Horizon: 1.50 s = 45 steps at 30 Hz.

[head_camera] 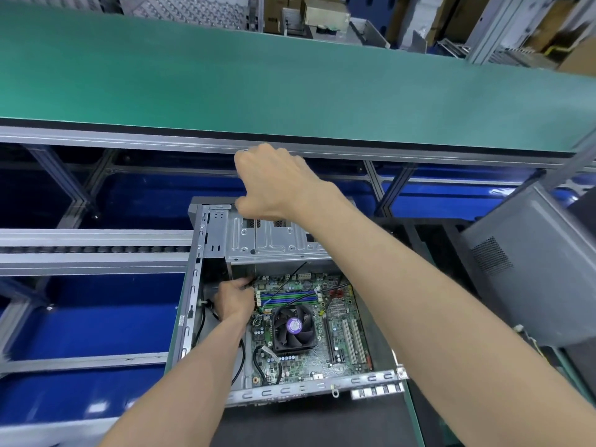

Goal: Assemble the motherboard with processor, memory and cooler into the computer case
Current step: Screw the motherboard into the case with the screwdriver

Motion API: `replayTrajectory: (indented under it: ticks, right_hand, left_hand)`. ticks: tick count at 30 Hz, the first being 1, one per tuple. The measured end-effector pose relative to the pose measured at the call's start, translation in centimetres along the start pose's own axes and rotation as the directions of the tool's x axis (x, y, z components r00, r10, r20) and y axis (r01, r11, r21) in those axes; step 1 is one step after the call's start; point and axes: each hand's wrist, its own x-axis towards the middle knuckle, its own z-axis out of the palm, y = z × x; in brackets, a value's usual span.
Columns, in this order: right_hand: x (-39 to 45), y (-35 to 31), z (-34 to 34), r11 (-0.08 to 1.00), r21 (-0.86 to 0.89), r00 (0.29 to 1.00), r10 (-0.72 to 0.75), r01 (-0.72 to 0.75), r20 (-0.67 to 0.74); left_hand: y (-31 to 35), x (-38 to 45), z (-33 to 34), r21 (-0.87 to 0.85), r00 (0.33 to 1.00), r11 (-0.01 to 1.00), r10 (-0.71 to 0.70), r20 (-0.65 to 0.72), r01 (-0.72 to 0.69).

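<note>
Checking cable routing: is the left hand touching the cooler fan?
Apart. The head view shows the left hand at the board's top-left corner, with bare board between it and the fan.

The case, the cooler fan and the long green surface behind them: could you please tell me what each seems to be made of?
Case: bare sheet metal, probably steel; dull silver-grey with stamped ribs, punched slots and folded edges.
Cooler fan: likely moulded plastic; matt black blades and frame, with a glossy purple hub sticker.
Green surface: seemingly a rubber or vinyl mat or belt; even matt green over a thin black edge. The exact material is unclear.
</note>
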Motion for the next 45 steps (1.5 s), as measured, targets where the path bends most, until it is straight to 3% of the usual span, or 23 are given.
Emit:
replayTrajectory:
  ticks: [3,7,12,15,19,23,28,34,39,43,45]
  right_hand:
    - [-0.3,0.1,-0.1,0.998,0.059,1.000,-0.028,0.027,0.012]
    - [-0.8,0.2,0.5,0.993,-0.106,0.995,0.036,-0.046,-0.096]
    - [-0.8,0.4,-0.2,0.997,0.068,0.999,-0.027,0.025,0.025]
    - [-1.0,0.1,0.3,1.000,0.005,0.999,0.006,-0.005,-0.039]
    - [-1.0,-0.3,0.6,0.991,-0.128,0.994,0.019,-0.033,-0.112]
    - [-0.8,0.1,-0.1,0.997,0.078,1.000,-0.023,0.023,0.002]
    - [-0.8,-0.6,0.7,0.994,-0.103,0.992,0.017,-0.030,-0.126]
    - [-1.0,0.1,0.3,0.998,0.060,0.999,0.006,-0.004,-0.032]
    - [-0.6,-1.2,0.7,0.997,-0.067,0.991,0.017,-0.026,-0.129]
    - [-0.4,-0.1,0.0,0.991,0.130,1.000,-0.010,0.009,0.006]
    - [-0.4,0.1,0.4,0.992,0.125,1.000,-0.007,0.009,-0.018]
  left_hand:
    - [0.1,0.0,0.0,-0.006,1.000,1.000,0.001,0.008,-0.001]
    - [0.2,0.0,0.0,-0.022,1.000,1.000,-0.014,-0.002,0.014]
    - [0.4,-0.2,0.1,-0.039,1.000,0.999,-0.015,0.005,0.015]
    - [0.4,-0.1,0.0,-0.021,1.000,1.000,-0.023,0.004,0.023]
    - [0.6,-0.1,-0.1,0.041,1.000,0.999,-0.005,-0.011,0.006]
    - [0.3,-0.3,-0.2,0.134,0.999,0.990,0.040,-0.019,-0.037]
    - [0.1,-0.5,-0.2,0.320,0.991,0.941,0.128,-0.028,-0.112]
    - [0.4,-0.7,0.0,0.292,0.989,0.951,0.131,-0.070,-0.105]
    - [0.3,-0.6,-0.1,0.412,0.977,0.893,0.212,-0.036,-0.179]
    - [0.8,-0.4,-0.1,0.503,0.973,0.844,0.231,-0.024,-0.188]
    - [0.9,-0.3,0.0,0.543,0.972,0.819,0.235,-0.021,-0.186]
